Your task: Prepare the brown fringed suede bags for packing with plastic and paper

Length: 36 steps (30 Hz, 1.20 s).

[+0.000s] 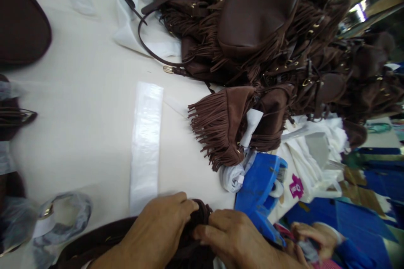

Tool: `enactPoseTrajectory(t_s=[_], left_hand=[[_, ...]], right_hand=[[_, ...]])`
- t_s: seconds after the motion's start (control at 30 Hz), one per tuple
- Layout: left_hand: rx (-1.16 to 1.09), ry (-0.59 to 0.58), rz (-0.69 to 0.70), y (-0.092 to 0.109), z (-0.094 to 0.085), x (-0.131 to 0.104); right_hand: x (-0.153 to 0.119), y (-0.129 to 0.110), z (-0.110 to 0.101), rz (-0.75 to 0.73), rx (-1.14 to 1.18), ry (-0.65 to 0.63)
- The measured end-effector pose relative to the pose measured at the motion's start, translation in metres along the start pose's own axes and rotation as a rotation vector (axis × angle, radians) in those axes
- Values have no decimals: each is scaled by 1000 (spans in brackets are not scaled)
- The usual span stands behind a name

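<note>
On your left, a wrapped strap (83, 218) lies curled on the desk (82, 105), whose pale surface gives you most room between it and the plastic strip (145, 134). The dark bag (189, 248) is right in front of you, low in view, its long edge reaching left below the strip. Your left hand (160, 227) has its fingers pressed together, pinching the bag's bunched rim; your right hand (240, 235) pinches the same rim just beside, thumb against fingers. The bag looks soft, light and floppy, hardly fragile; the thick rim seems your best hold, since loose parts would likely sag. Farther right, the fringed bag (230, 126) and blue dispenser (259, 189) crowd you. Beyond them a co-worker's hand (315, 237) limits that side. The desk's near edge is hidden.
</note>
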<state>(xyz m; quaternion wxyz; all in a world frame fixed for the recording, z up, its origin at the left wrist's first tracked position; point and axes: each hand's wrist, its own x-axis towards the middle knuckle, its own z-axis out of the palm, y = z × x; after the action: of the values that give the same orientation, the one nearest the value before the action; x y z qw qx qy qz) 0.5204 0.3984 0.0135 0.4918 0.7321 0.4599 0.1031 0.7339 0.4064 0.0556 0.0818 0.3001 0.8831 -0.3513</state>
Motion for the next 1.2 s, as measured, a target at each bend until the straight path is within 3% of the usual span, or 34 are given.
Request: enactPoseTrajectory(t_s=[0.17, 0.4, 0.67, 0.83, 1.07, 1.2], left_hand=[[69, -125, 83, 4, -3, 22], [303, -151, 232, -6, 15, 41], [344, -116, 242, -8, 26, 40], [302, -72, 254, -11, 29, 37], [-39, -14, 210, -23, 33, 31], [-23, -11, 235, -28, 39, 31]], right_hand=[[-2, 7, 9, -84, 95, 126], [0, 7, 18, -2, 280, 196], [-1, 5, 11, -3, 271, 202], [-7, 5, 8, 7, 172, 124], [-8, 6, 19, 4, 267, 244], [-6, 5, 25, 14, 331, 268]])
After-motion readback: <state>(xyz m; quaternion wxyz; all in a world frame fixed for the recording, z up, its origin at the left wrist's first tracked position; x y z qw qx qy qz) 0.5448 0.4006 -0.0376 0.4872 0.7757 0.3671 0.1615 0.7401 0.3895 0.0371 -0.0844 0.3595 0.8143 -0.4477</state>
